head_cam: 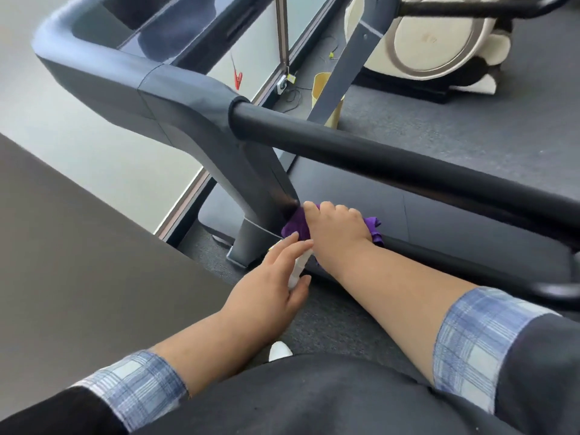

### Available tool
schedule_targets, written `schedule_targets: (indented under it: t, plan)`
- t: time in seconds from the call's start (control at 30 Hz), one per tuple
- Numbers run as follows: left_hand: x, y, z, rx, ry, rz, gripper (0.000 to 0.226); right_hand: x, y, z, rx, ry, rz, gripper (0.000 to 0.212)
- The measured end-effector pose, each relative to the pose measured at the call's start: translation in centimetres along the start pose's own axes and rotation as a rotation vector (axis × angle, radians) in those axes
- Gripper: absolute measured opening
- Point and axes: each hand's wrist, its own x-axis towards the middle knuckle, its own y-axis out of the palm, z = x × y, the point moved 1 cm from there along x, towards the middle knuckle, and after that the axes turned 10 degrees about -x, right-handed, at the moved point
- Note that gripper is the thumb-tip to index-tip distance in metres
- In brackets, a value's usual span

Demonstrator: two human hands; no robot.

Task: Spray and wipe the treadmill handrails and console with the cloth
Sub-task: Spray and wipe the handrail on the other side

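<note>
1. Dark clothing of the person fills the bottom edge, with plaid blue-and-white cuffs (138,384) turned back on both forearms.
2. White shoe tip (280,350) shows on the grey carpet between the arms.
3. Left hand (273,284): fingers (284,248) lie loosely extended and close together along a white spray bottle (298,268), the thumb on its near side; the bottle is mostly hidden, so the firmness of the grip cannot be told.
4. Right hand (337,229): fingers curled over a purple cloth (295,226), pressing it against the foot of the treadmill upright (251,171), where the post meets the base.
5. Cloth shows at both sides of the right hand, bunched, touching the upright on its left end.
6. Black padded handrail (392,155) runs from the grey console housing (125,58) toward the lower right, above both hands and apart from them.
7. Treadmill deck (361,196), dark, lies under the handrail.
8. Cream-coloured exercise machine (433,39) stands at upper right, well apart.
9. Yellow bin (323,86) sits near the window frame behind the treadmill.
</note>
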Motion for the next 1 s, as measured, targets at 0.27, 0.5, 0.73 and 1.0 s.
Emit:
schedule_targets:
  t: [0.27,0.5,0.73,1.0]
  plan:
    - [2.9,5.6,-4.6,-0.032,0.117,0.213,0.058,-6.1,0.8,-6.4,0.085,0.105,0.025,0.048]
    - [2.9,10.8,-10.0,-0.036,0.238,0.303,0.057,-12.4,2.0,-13.1,0.081,0.201,0.040,0.051]
    - [1.9,15.2,-14.4,-0.021,0.281,0.336,0.056,-17.4,3.2,-17.9,0.031,0.210,0.041,0.066]
    - [0.6,14.6,-14.7,-0.003,0.182,0.207,0.055,-16.6,3.4,-17.2,-0.050,0.201,0.034,0.071]
